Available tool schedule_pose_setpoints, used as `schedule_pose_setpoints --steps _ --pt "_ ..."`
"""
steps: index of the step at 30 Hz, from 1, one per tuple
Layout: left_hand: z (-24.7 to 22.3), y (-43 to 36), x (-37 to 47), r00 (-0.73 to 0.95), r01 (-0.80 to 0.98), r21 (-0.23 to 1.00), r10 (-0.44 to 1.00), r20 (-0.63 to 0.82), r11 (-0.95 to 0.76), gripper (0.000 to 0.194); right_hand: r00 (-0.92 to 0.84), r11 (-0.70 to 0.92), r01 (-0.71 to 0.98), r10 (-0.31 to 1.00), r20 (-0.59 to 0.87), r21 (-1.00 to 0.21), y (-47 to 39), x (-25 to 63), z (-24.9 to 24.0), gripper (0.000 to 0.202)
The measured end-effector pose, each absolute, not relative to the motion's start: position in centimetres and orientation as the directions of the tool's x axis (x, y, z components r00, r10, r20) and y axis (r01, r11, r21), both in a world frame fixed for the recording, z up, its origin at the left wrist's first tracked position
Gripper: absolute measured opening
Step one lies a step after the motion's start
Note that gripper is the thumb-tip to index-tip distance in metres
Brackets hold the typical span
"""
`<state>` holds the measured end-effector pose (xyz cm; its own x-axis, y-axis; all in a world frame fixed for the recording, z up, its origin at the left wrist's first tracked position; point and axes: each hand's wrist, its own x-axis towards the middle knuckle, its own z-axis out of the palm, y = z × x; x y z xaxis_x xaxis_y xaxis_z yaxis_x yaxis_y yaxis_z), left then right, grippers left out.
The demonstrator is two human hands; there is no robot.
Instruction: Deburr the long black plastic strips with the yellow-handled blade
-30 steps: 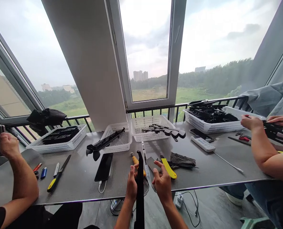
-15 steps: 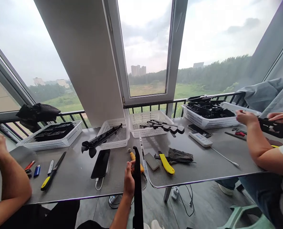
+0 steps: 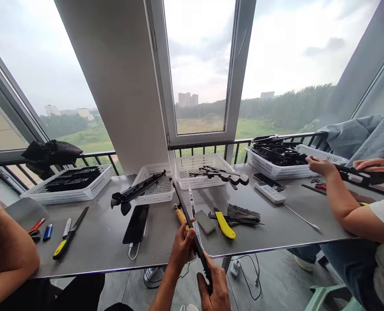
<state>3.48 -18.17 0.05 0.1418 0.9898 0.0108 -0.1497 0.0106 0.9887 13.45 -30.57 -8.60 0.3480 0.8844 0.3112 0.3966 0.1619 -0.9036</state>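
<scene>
My left hand (image 3: 182, 245) grips a long, narrow black plastic part (image 3: 195, 242) at about its middle. Lower down, my right hand (image 3: 215, 285) has its fingers and thumb around the near end of the same part. The part slants up and away, its far tip over the table near the white baskets. Partly hidden behind it and my left hand lies a yellow-handled tool (image 3: 180, 214). Just right of the part are a grey rectangular device (image 3: 205, 221) and a yellow-handled cutter (image 3: 224, 224).
Black parts (image 3: 222, 173) overhang a white basket (image 3: 204, 162); another part (image 3: 136, 192) rests across the neighbouring basket (image 3: 166, 194). A phone (image 3: 136, 224) and knife (image 3: 70, 235) lie leftward. Co-workers' arms (image 3: 8, 248) (image 3: 341, 194) are on both sides; the right person holds a black part.
The black part has tilted from nearly upright to leaning away over the table. My right hand has come into view on its near end. The right co-worker's hands have shifted left.
</scene>
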Motion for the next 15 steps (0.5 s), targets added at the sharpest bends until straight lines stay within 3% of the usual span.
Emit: schedule_pose_setpoints --steps 2,5,8,11,15 --pt "0.3 -18.1 3.5 0.172 -0.142 0.990 0.985 0.005 0.020 0.088 0.238 0.279 0.541 0.854 0.463 -0.793 -29.6 14.4 -7.9 0.059" --pt "0.4 -18.1 3.4 0.170 -0.186 0.981 0.985 -0.025 0.057 0.087 0.017 0.424 0.619 0.834 0.551 -0.661 -28.5 16.6 -6.3 0.065" --pt "0.4 -18.2 3.4 0.149 -0.243 0.965 0.987 -0.065 0.100 0.089 0.063 0.369 0.639 0.850 0.524 -0.675 -27.2 19.5 -3.5 0.053" --pt "0.4 -18.2 3.4 0.077 -0.311 0.944 0.993 -0.086 0.106 0.092 0.242 0.239 0.655 0.832 0.499 -0.717 -25.0 21.4 -0.3 0.038" --pt "0.1 -18.0 3.1 0.019 -0.444 0.888 0.992 -0.126 0.121 0.095 -0.017 0.261 0.695 0.937 0.348 -0.670 -21.4 20.2 2.3 0.039"
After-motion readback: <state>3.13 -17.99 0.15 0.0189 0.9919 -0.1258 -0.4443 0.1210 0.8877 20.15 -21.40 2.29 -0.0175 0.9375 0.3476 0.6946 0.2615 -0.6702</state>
